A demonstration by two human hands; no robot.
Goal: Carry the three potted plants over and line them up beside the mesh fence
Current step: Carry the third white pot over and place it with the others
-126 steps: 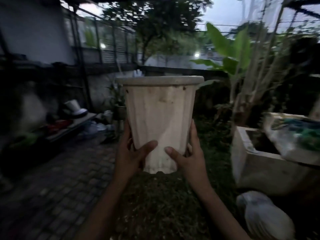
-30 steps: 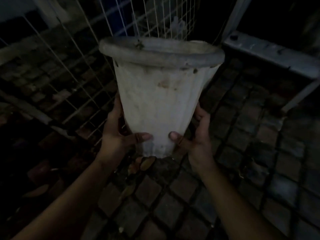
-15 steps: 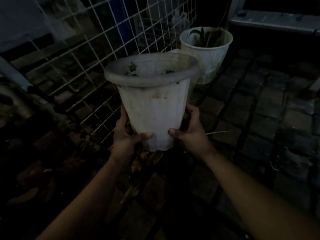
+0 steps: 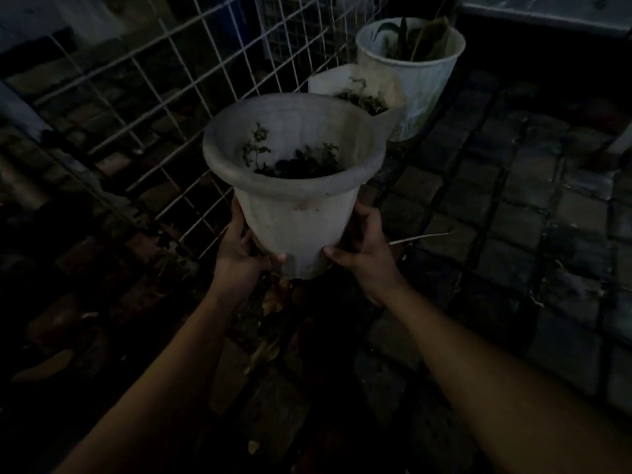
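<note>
A person holds a pale flared pot (image 4: 294,213) in both bare hands, low on its tapered body. The left hand (image 4: 239,258) wraps the pot's left side, its grip closed round the wall, thumb pressed flat across the front near the base. The right hand (image 4: 362,251) mirrors it on the right side, thumb tip touching the front of the pot near the bottom edge, the other fingers hidden behind. Both grips are closed firmly on the pot, with its base between the two thumbs. The pot stands upright, and whether its base touches the paved floor (image 4: 513,213) cannot be told in the dim light. A small leafy seedling (image 4: 256,148) and dark soil show inside its wide rolled rim.

The mesh fence (image 4: 164,97) rises just beside the held pot, on its left. Beyond the held pot, along the same fence, sits a second white container (image 4: 393,87) with a low plant, partly hidden by the held pot's rim. Just past that stands a taller white ribbed pot (image 4: 424,80) with long upright leaves. Dry leaves (image 4: 273,302) lie on the floor below the held pot.
</note>
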